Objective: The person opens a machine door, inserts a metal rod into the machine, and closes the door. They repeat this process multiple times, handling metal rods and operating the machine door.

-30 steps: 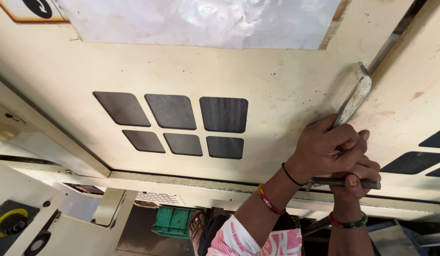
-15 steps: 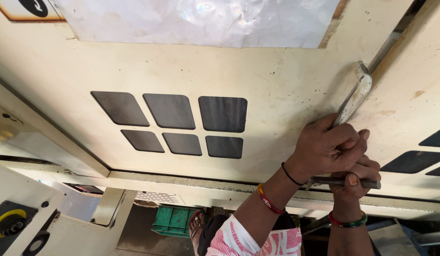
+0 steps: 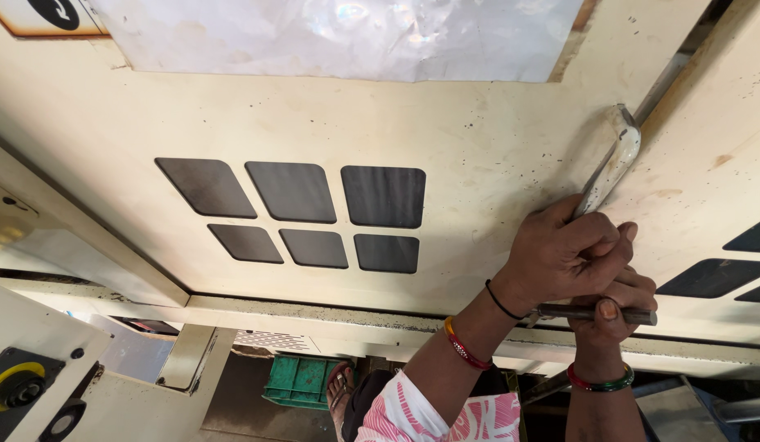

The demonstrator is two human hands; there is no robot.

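Both hands sat at right centre of the frame, stacked on the same hardware. Left hand (image 3: 564, 254) was clenched around the lower end of a curved, worn, silver-grey metal door handle (image 3: 615, 164), which ran up and right to its mount beside the seam between two panels. Right hand (image 3: 611, 304) sat just below and partly under the left, fingers wrapped round a thin dark steel rod (image 3: 633, 315) lying horizontally; the rod's end stuck out to the right of the fist. The two hands were touching, knuckles pressed together. The rod's far end was hidden behind the hands, so whether it met the handle could not be told; probably close against it.

The handle was fixed on a cream-painted, scuffed metal machine door (image 3: 478, 147) filling most of the frame. Centre left of that panel: six dark rounded-square window inserts (image 3: 314, 213) in two rows of three. A matching set of dark inserts (image 3: 736, 270) showed at the right edge on the neighbouring panel. A sheet of crinkled clear plastic film (image 3: 339, 37) covered the top centre.

Wrists: a red-and-orange bangle (image 3: 462, 344) and a thin black thread band (image 3: 501, 301) on the left, red and green bangles (image 3: 601, 381) on the right. A pink-and-white patterned sleeve (image 3: 437, 413) was at bottom centre. Bottom left: a green plastic crate (image 3: 302, 381) on the floor and a black-and-yellow round knob (image 3: 15, 389).
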